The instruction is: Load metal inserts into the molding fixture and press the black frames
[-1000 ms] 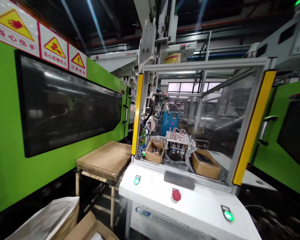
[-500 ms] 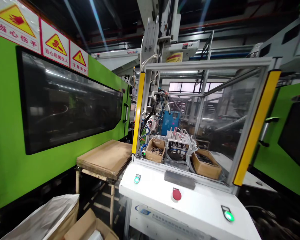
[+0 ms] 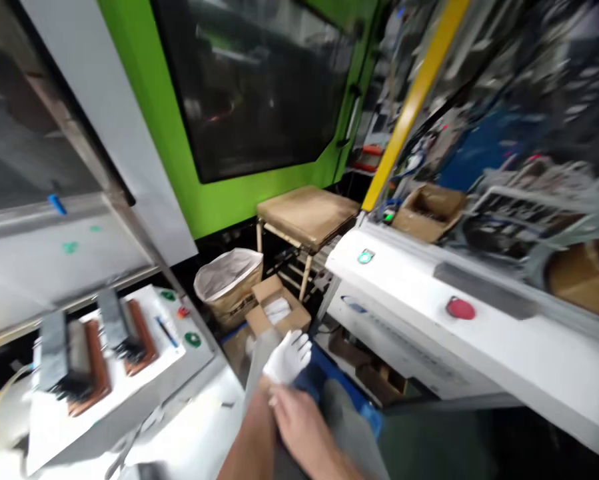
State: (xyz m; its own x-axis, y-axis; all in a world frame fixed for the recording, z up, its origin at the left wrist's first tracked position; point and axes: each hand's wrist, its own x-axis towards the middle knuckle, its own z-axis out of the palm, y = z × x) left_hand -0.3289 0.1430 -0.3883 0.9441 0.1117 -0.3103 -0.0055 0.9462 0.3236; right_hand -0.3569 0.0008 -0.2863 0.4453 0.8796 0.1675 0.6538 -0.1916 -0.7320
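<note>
White glove (image 3: 288, 357) already covers left hand (image 3: 285, 360); bare right hand (image 3: 304, 420) touches its cuff, hands together; grip unclear, fitting unfinished

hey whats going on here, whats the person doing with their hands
A person stands between factory machines, looking down. Their bare right hand is at the wrist of the left hand, which wears a white glove; whether the glove is being pulled on or off cannot be told. Beyond the hands on the floor sit an open cardboard box and a lined bin. A white console with a red button is to the right.
</note>
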